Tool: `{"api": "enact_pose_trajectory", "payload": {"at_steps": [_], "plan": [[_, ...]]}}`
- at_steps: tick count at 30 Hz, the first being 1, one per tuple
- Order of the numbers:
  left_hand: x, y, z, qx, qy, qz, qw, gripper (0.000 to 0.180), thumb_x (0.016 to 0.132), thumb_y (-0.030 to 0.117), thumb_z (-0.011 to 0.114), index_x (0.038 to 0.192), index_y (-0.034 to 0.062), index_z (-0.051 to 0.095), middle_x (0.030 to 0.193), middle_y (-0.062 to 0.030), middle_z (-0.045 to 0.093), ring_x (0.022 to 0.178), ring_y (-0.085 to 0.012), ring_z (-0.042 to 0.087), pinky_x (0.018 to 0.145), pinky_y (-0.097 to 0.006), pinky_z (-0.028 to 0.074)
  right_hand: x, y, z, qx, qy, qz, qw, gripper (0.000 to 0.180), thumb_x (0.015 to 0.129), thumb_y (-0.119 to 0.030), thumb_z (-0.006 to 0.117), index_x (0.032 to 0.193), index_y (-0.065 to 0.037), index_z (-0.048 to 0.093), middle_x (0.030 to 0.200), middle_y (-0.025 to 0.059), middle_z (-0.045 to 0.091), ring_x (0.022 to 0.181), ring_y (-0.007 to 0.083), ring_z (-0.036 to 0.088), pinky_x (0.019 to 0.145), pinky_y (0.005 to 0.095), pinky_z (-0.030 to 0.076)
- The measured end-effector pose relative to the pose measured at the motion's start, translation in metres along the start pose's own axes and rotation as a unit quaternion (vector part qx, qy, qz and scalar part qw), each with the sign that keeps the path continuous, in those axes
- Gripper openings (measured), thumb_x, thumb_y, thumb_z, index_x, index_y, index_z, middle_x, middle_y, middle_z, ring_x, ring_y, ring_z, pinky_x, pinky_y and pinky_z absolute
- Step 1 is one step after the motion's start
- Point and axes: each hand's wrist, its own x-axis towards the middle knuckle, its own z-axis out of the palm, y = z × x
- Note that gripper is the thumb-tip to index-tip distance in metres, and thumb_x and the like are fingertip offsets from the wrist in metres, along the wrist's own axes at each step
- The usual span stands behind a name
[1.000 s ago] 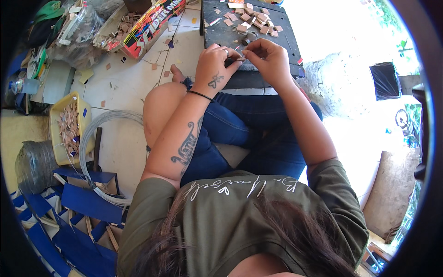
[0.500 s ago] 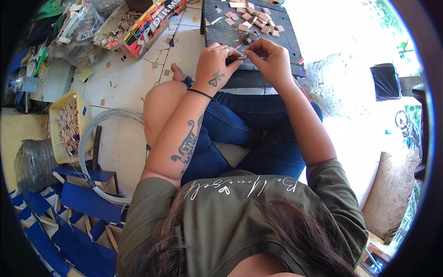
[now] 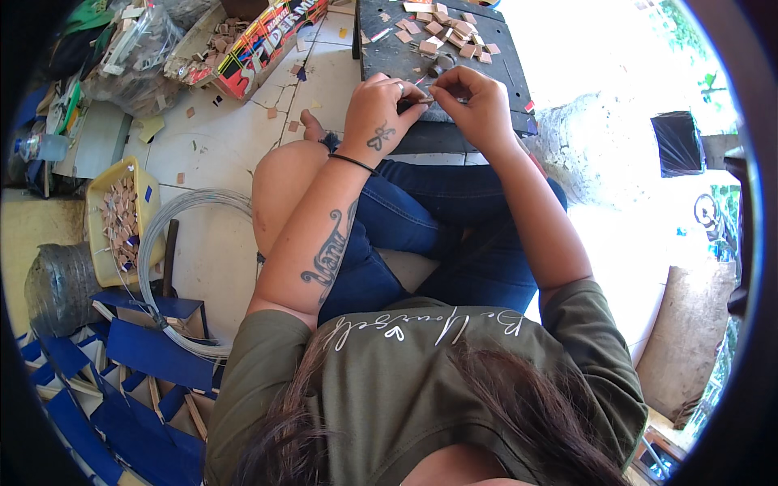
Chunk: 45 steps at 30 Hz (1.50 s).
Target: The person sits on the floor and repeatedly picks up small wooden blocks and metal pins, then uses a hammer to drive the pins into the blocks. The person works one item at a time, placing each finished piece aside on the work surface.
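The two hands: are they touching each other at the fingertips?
Cannot tell. In the head view the left hand and right hand meet fingertip to fingertip over the dark board, but any contact is too small to see.

At about eleven o'clock on the tiled floor lies a long cardboard box (image 3: 267, 40), printed red, yellow and black, beside clear plastic bags (image 3: 138, 57).

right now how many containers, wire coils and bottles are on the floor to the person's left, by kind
yellow plastic tray of small tan pieces: 1
printed cardboard box of tan pieces: 1
coil of grey wire: 1
clear plastic bottle: 1
total: 4
Both hands, left hand and right hand, pinch a thin wire-like piece at the dark work board.
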Motion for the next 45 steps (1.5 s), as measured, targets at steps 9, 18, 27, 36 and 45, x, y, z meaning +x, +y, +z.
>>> {"api": "enact_pose_trajectory", "payload": {"at_steps": [9, 18, 27, 36, 45], "plan": [[0.000, 0.000, 0.000, 0.010, -0.002, -0.003, 1.000, 0.013, 0.072, 0.017, 0.076, 0.081, 0.0087, 0.074, 0.073, -0.0060, 0.066, 0.074, -0.0239, 0.058, 0.072, -0.036, 0.047, 0.001, 0.001, 0.000, -0.005, 0.000, 0.003, 1.000, 0.013, 0.080, -0.012, 0.069, 0.086, -0.001, 0.069, 0.078, 0.0114, 0.070, 0.073, 0.0194, 0.070, 0.069, 0.0306, 0.054], [-0.001, -0.004, 0.002, 0.007, 0.000, -0.005, 1.000, 0.013, 0.071, 0.017, 0.077, 0.080, 0.0087, 0.073, 0.071, -0.0058, 0.065, 0.074, -0.0237, 0.059, 0.071, -0.037, 0.047, 0.002, -0.003, 0.001, -0.033, -0.007, -0.024, 0.999, 0.014, 0.078, -0.011, 0.068, 0.087, -0.001, 0.067, 0.077, 0.0129, 0.069, 0.068, 0.0232, 0.068, 0.067, 0.0319, 0.054], [0.005, 0.002, 0.009, -0.039, 0.026, 0.011, 0.999, 0.010, 0.075, 0.014, 0.072, 0.077, 0.0046, 0.070, 0.074, -0.0074, 0.065, 0.072, -0.0244, 0.060, 0.068, -0.036, 0.048, 0.000, -0.006, 0.000, -0.062, 0.010, -0.029, 0.998, 0.018, 0.077, -0.016, 0.071, 0.085, 0.000, 0.067, 0.087, 0.0116, 0.066, 0.082, 0.0254, 0.065, 0.075, 0.0346, 0.051], [0.008, 0.001, 0.015, -0.120, 0.026, 0.003, 0.992, 0.007, 0.079, 0.007, 0.068, 0.077, 0.0005, 0.066, 0.074, -0.0111, 0.063, 0.063, -0.0252, 0.061, 0.060, -0.034, 0.048, -0.083, 0.014, -0.061, -0.429, -0.042, 0.097, 0.897, 0.043, 0.085, -0.016, 0.066, 0.124, -0.008, 0.049, 0.114, 0.0142, 0.056, 0.103, 0.0324, 0.059, 0.083, 0.0400, 0.050], [0.007, 0.001, 0.013, -0.068, 0.008, 0.029, 0.997, 0.006, 0.081, 0.005, 0.068, 0.080, 0.0009, 0.065, 0.078, -0.0080, 0.065, 0.070, -0.0179, 0.065, 0.065, -0.028, 0.050, -0.111, -0.041, -0.091, -0.033, -0.083, 0.208, 0.974, 0.036, 0.096, -0.010, 0.051, 0.131, -0.005, 0.048, 0.090, 0.0159, 0.062, 0.077, 0.0276, 0.062, 0.073, 0.0350, 0.048]]}}
